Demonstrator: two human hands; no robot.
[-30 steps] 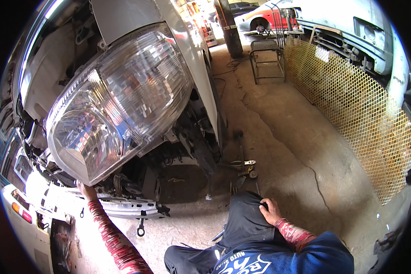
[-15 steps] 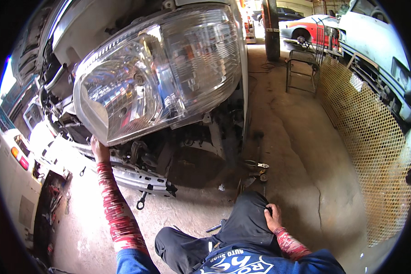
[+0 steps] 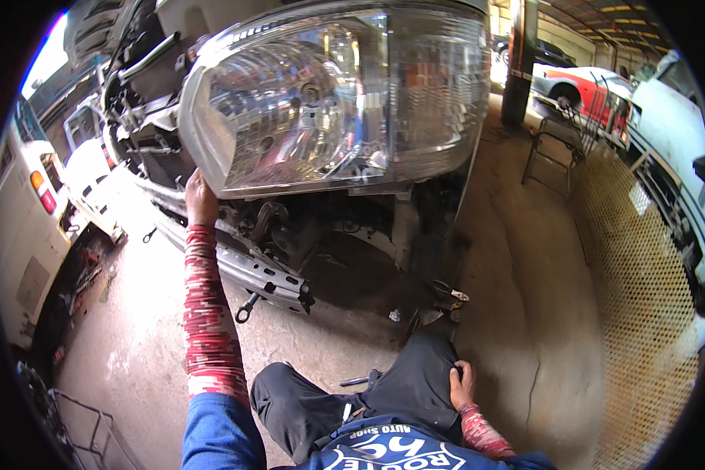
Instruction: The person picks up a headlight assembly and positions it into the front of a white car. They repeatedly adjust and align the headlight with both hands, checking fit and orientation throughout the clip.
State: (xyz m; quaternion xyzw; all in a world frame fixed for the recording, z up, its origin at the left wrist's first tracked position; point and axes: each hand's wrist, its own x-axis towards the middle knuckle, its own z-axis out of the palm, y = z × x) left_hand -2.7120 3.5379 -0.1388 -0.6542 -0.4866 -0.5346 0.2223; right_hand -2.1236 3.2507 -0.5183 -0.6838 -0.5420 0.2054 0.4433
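A large clear headlight [image 3: 313, 110] sits at the front corner of a vehicle, close in front of me. My left hand [image 3: 201, 202] reaches up and holds its lower left corner; the fingers behind the edge are partly hidden. Below the headlight, a bare metal bumper bar [image 3: 247, 278] crosses the vehicle's front, with dark exposed parts above it. Lower down, my right hand [image 3: 462, 384] lies on my right thigh [image 3: 415, 376], fingers loosely laid over the trouser cloth and nothing visible in them.
Pliers [image 3: 452, 294] and other small tools lie on the floor beyond my right knee. A tow hook [image 3: 245, 308] juts from below the bumper bar. At right stand a perforated metal panel [image 3: 642, 313] and a metal stand [image 3: 556, 149]; a white vehicle [image 3: 35, 235] is at left.
My view has shifted, so the headlight appears farther right and more level. My left hand stays at its corner, and my right hand remains on my thigh.
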